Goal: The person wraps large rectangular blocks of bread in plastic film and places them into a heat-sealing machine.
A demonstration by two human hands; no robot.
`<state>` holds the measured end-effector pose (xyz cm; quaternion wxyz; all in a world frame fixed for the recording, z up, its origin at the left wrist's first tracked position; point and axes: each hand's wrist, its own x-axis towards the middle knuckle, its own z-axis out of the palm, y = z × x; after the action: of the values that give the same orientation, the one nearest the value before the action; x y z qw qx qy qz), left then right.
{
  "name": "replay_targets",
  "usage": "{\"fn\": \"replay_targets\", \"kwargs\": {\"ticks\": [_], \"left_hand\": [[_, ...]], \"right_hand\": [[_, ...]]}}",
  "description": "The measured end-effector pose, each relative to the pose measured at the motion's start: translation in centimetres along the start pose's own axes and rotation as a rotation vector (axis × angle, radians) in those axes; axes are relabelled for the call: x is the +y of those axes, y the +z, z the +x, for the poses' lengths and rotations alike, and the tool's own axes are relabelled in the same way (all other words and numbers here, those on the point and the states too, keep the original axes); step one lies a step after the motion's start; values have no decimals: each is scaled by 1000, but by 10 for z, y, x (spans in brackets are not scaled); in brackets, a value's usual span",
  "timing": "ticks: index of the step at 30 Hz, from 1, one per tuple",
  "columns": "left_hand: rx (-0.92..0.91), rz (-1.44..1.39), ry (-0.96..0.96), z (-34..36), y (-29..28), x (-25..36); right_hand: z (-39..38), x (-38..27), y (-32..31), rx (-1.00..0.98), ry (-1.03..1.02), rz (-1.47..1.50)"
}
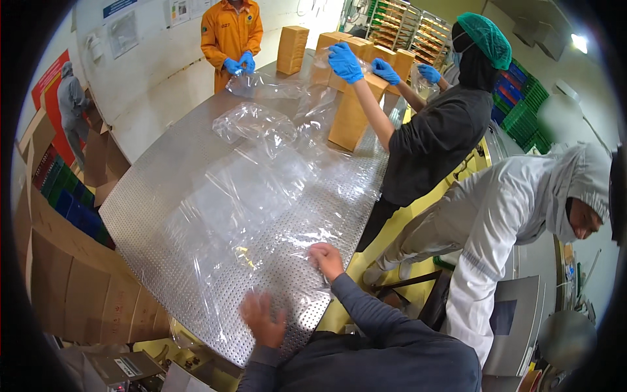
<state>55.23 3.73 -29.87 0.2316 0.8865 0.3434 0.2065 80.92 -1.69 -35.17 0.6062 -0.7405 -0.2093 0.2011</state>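
A large sheet of clear plastic film (255, 189), perhaps a flattened bag, lies wrinkled along the perforated metal table (150, 163). My left hand (262, 319), slightly blurred, is over the near end of the table with its fingers apart and nothing in them. At the table's right edge, my right hand (326, 260) has its fingers bent together at the film's edge; the exact grip is hard to see. A small yellow mark (245, 256) shows on or under the film between the hands. Farther off, more crumpled film (261, 124) is bunched up.
Brown paper-wrapped blocks (356, 114) stand at the far right of the table. A co-worker in a green hairnet (437, 130) handles film there; another in orange (232, 39) stands at the far end. A person in white (503, 202) leans close on my right. Cardboard boxes (85, 281) stand left.
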Motion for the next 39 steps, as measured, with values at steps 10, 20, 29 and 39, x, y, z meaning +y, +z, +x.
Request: {"fn": "replay_targets", "kwargs": {"ticks": [10, 20, 29, 39], "left_hand": [[-63, 317, -362, -18, 0, -60], [3, 267, -309, -26, 4, -73], [182, 607, -530, -43, -30, -118], [163, 406, -658, -66, -40, -108]], "right_hand": [[-34, -21, -4, 97, -173, -242], [6, -1, -2, -562, 188, 204], [28, 3, -26, -40, -45, -388], [-20, 15, -42, 12, 81, -128]]}}
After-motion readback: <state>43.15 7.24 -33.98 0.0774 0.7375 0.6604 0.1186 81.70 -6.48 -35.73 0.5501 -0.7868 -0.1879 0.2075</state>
